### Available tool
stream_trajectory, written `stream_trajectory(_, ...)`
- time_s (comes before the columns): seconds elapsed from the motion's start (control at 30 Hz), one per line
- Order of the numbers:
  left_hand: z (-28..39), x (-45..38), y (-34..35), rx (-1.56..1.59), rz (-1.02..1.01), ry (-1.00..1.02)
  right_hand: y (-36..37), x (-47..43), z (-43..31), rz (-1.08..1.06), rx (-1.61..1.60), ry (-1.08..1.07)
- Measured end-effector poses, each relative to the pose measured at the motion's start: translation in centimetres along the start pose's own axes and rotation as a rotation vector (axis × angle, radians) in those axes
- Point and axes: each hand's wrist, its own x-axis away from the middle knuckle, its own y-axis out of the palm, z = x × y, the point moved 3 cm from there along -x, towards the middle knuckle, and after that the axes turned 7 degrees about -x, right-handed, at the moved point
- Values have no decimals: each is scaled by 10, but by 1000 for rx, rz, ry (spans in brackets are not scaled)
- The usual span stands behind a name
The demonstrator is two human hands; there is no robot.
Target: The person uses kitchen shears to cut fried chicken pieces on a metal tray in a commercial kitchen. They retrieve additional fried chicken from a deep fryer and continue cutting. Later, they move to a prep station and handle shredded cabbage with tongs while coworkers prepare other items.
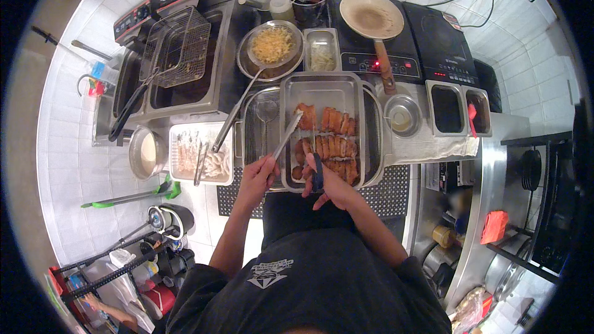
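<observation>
My left hand grips metal tongs, whose tips rest on a browned piece of fried food in a steel tray. My right hand is on the dark handles of scissors; their thin blades reach up beside that piece. Rows of cut fried strips lie in the tray to the right, with rounder brown pieces at its lower left. The tray sits over a larger steel pan holding a wire rack and a small strainer.
A white tray of pale coated strips and a bowl of batter stand left. Behind are a fryer basket, a sieve of fried bits and a frying pan on an induction cooker. A small steel bowl stands right.
</observation>
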Motion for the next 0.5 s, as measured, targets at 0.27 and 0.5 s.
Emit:
stream_trajectory(0.27,1,3,-1,12,19,9,0,1,-3,-14,53,24)
stream_trajectory(0.5,0,7,-1,-29,-14,-18,-2,-1,-1,-9,49,4)
